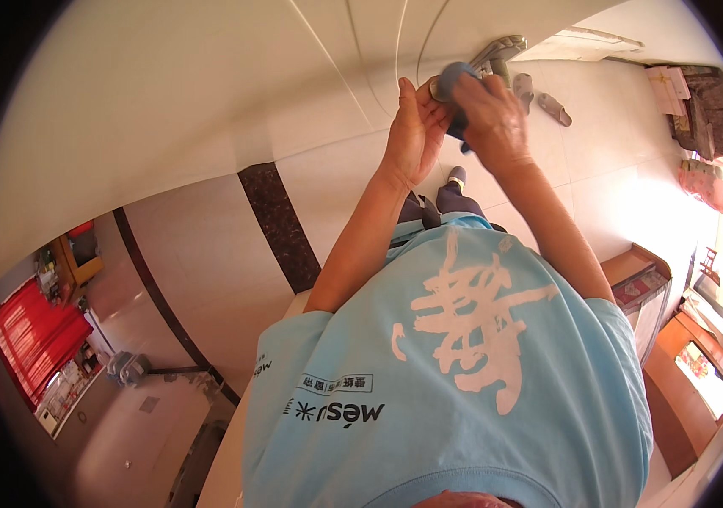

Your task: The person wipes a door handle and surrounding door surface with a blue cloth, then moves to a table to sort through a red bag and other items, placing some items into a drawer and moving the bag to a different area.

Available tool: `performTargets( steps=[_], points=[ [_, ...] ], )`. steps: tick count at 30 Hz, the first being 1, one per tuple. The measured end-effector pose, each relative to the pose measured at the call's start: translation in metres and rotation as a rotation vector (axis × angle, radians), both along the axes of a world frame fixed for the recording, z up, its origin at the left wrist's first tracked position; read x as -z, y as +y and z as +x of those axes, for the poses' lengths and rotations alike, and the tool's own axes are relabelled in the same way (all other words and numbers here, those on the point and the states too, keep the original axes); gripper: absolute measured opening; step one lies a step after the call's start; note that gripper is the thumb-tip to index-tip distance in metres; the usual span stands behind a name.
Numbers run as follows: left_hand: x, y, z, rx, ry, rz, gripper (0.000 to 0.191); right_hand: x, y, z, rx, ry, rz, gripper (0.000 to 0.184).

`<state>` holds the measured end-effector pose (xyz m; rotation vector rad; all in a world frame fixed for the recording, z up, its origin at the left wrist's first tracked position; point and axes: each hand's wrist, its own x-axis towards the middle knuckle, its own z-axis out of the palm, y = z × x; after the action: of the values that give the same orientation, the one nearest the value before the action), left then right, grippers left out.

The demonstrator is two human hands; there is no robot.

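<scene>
My right hand (498, 120) is closed on a blue cloth (455, 77), blurred at the fingers; darker fabric hangs below it. My left hand (413, 136) is beside it with the palm turned towards the cloth and the thumb raised apart. Its fingertips reach a small round, shiny thing (435, 89) at the cloth's edge; whether they grip it cannot be told. Just beyond the right hand is a grey, ribbed object (506, 47), partly covered, whose kind is unclear. A large pale, smooth panel (209, 82) with curved grooves lies beyond both hands.
Two clog-type shoes (554, 109) lie on the tiled floor past my right hand. A dark threshold strip (279, 222) crosses the floor at left. Far left hangs a red curtain (41, 340). At right are a wooden cabinet (638, 267) and a wooden chair or bench (679, 381) near a bright window.
</scene>
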<state>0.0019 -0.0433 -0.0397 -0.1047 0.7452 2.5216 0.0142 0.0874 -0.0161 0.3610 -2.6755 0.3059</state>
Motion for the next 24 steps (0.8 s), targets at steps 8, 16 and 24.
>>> performTargets(
  steps=[8, 16, 24],
  points=[
    [-0.004, 0.000, 0.003, -0.027, -0.066, -0.022, 0.072, -0.012, -0.011, -0.003, -0.219, -0.070, -0.028, 0.029],
    [0.000, 0.003, 0.001, -0.003, 0.001, -0.040, 0.076, -0.011, -0.001, -0.006, -0.108, -0.037, -0.011, 0.029],
    [-0.007, 0.002, 0.001, 0.018, 0.033, -0.027, 0.076, -0.007, -0.005, 0.005, -0.090, 0.106, -0.042, 0.031]
  ],
)
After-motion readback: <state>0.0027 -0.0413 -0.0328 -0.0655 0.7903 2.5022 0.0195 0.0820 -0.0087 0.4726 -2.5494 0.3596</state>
